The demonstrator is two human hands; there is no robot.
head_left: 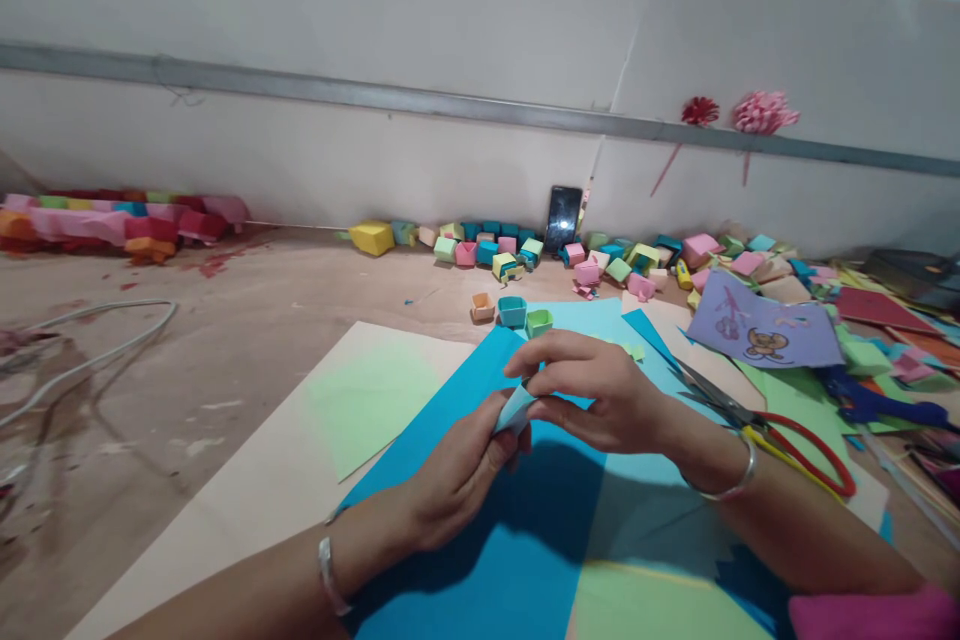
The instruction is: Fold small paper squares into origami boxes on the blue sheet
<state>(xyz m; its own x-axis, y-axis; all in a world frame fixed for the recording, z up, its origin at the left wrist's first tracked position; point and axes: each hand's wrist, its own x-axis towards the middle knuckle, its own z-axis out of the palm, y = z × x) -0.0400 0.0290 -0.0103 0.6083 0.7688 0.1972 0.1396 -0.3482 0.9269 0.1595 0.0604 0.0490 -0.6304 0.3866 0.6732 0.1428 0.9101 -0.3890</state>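
Observation:
A small folded piece of light blue paper [514,410] is between my two hands, above a large dark blue sheet [480,530]. My left hand [469,470] is closed around its lower part, with the thumb pressed against it. At the upper end, my right hand [600,390] grips the paper with its fingers and thumb; part of the fold is hidden behind the fingers. Just beyond my hands stand three small paper boxes: an orange one [482,307], a teal one [512,311] and a green one [539,323].
Red-and-yellow-handled scissors [787,435] lie by my right forearm. A purple drawn-on pouch [765,320] and a blue glue gun [874,400] are at the right. A phone [563,218] leans on the wall among several paper boxes. A white cable [112,320] curves at the left.

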